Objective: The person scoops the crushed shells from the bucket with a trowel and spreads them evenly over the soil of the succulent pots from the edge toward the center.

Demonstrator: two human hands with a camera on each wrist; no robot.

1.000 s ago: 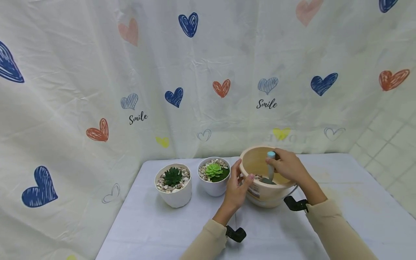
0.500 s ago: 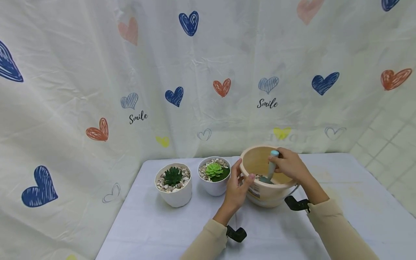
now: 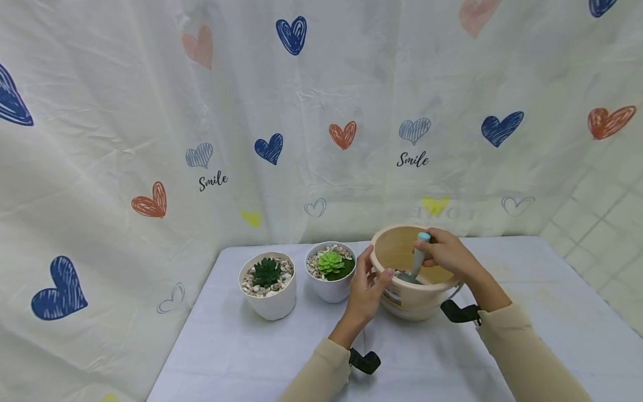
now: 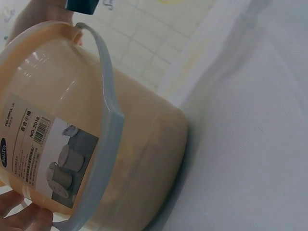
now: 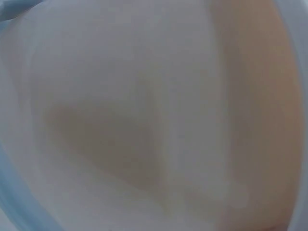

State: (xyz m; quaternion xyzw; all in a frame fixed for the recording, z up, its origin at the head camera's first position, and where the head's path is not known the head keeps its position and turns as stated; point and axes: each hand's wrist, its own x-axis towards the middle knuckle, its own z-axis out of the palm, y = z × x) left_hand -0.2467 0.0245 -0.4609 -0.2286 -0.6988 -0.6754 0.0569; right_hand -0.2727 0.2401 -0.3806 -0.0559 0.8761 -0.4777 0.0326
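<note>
A cream plastic bucket [image 3: 409, 304] stands on the white-covered table; the left wrist view shows its printed label [image 4: 50, 149] and grey handle [image 4: 108, 120]. My left hand [image 3: 364, 296] holds the bucket at its left rim, thumb toward the front. My right hand [image 3: 444, 255] grips a small trowel [image 3: 420, 258] by its pale grey handle with a light blue end. The trowel's blade is down inside the bucket, beside some pebbles, and partly hidden by the front rim. The right wrist view is a blurred close-up of the bucket wall [image 5: 183, 120].
A white pot [image 3: 273, 304] with a dark green succulent stands at the left. Close to my left hand is another white pot [image 3: 329, 291] with a light green succulent; both contain pebbles. Behind the table [image 3: 241, 357] hangs a heart-patterned curtain [image 3: 301, 100].
The trowel's handle has tipped slightly to the right and its blade has shifted a little left inside the bucket. The left hand, bucket and pots stay where they were.
</note>
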